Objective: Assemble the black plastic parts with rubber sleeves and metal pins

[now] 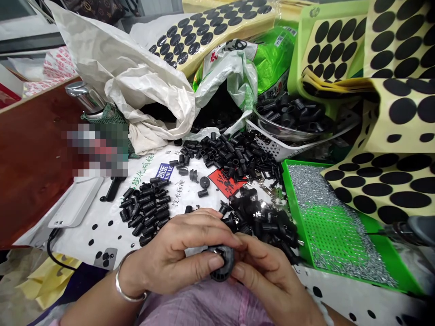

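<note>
My left hand (180,253) and my right hand (268,276) meet low in the middle of the head view. Both pinch a round black plastic part (222,267) between thumb and fingers. A silver bangle (127,290) sits on my left wrist. Just beyond my fingers lies a heap of larger black parts (265,217). To the left of them is a pile of small black tubes (146,210), and a bigger pile of black tubes (231,154) lies farther back on the white printed sheet (102,222).
A green tray (384,262) of small silver screws stands at the right, with a power screwdriver tip (408,231) over it. Yellow sheets of black round pads (397,136) hang at right and back. A white basket (288,145) holds a bowl of black parts. A phone (73,203) lies left.
</note>
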`<move>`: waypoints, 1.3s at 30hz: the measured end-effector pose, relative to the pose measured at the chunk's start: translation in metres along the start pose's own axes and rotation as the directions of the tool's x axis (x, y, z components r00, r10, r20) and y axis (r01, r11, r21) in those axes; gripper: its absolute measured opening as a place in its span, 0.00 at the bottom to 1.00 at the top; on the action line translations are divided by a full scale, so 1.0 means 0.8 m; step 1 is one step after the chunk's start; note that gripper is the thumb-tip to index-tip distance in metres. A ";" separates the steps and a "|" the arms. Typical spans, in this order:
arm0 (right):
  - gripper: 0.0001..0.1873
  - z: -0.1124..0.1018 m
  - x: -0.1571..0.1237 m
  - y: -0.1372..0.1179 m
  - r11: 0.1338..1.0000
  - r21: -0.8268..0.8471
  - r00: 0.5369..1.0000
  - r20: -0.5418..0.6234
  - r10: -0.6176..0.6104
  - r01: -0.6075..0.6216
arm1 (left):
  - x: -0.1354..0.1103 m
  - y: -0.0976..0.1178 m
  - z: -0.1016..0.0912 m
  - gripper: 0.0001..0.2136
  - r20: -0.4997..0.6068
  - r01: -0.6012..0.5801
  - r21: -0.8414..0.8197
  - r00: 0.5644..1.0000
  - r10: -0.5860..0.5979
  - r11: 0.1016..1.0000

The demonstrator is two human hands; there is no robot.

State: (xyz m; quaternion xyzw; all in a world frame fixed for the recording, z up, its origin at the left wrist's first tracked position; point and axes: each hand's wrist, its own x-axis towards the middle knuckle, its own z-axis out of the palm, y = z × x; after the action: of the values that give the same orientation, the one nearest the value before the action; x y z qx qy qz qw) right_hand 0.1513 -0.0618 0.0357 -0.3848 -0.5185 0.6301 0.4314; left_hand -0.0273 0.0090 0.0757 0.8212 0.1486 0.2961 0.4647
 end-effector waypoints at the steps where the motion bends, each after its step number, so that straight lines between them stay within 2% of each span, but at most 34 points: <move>1: 0.09 0.001 -0.002 0.001 1.000 -0.019 1.000 -0.013 -0.012 0.012 | -0.001 -0.001 0.002 0.15 -0.013 -0.004 -0.002 1.000 0.004 1.000; 5: 0.08 0.003 -0.005 0.005 0.999 -0.028 0.999 -0.042 -0.028 0.027 | -0.003 -0.006 0.010 0.14 -0.107 -0.024 0.004 0.994 0.024 1.000; 8: 0.11 0.004 -0.006 0.005 0.994 -0.101 0.996 -0.074 -0.046 0.038 | -0.004 -0.010 0.014 0.13 -0.170 -0.035 0.031 0.985 0.040 0.999; 11: 0.09 0.003 -0.005 0.005 0.963 -0.238 0.979 -0.123 -0.161 0.129 | -0.006 -0.013 0.020 0.13 -0.215 -0.020 0.035 0.976 0.027 0.999; 13: 0.09 0.003 -0.004 0.006 0.911 -0.360 0.959 -0.119 -0.256 0.199 | -0.008 -0.017 0.026 0.13 -0.263 -0.002 0.037 0.965 0.011 0.999; 15: 0.11 0.003 0.000 0.010 0.806 -0.531 0.924 -0.104 -0.368 0.261 | -0.011 -0.024 0.035 0.12 -0.344 0.034 0.026 0.939 -0.023 0.999; 16: 0.13 0.003 0.003 0.012 0.719 -0.633 0.896 -0.089 -0.434 0.285 | -0.012 -0.028 0.040 0.12 -0.399 0.066 -0.006 0.915 -0.063 0.998; 19: 0.16 0.003 0.014 0.019 0.402 -0.869 0.788 -0.025 -0.615 0.287 | -0.013 -0.041 0.058 0.12 -0.557 0.150 -0.235 0.789 -0.259 0.960; 21: 0.14 0.002 0.022 0.022 0.275 -0.928 0.761 0.013 -0.648 0.250 | -0.012 -0.047 0.067 0.11 -0.594 0.147 -0.398 0.711 -0.377 0.905; 23: 0.12 0.002 0.029 0.021 0.271 -0.936 0.780 0.006 -0.626 0.225 | -0.009 -0.049 0.071 0.11 -0.583 0.131 -0.507 0.676 -0.451 0.852; 26: 0.10 0.004 0.035 0.017 0.381 -0.903 0.824 -0.055 -0.564 0.201 | -0.006 -0.051 0.072 0.11 -0.562 0.120 -0.585 0.653 -0.508 0.802; 28: 0.09 0.007 0.039 0.015 0.410 -0.893 0.833 -0.079 -0.547 0.184 | -0.004 -0.053 0.072 0.12 -0.569 0.117 -0.605 0.628 -0.531 0.787; 33: 0.13 0.010 0.041 0.018 0.354 -0.924 0.849 -0.067 -0.524 0.145 | -0.006 -0.065 0.074 0.12 -0.590 0.137 -0.618 0.571 -0.571 0.775; 36: 0.17 0.009 0.037 0.021 0.370 -0.920 0.868 -0.074 -0.490 0.130 | -0.006 -0.070 0.074 0.12 -0.578 0.162 -0.619 0.568 -0.586 0.768; 39: 0.16 0.006 0.034 0.022 0.342 -0.929 0.855 -0.061 -0.514 0.140 | -0.005 -0.071 0.073 0.12 -0.564 0.144 -0.637 0.582 -0.585 0.757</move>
State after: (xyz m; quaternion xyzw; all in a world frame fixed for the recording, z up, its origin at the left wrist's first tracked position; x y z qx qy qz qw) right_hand 0.1354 -0.0392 0.0183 -0.5434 -0.7558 0.0711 0.3583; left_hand 0.0079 -0.0031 0.0029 0.4163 0.4089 0.5222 0.6219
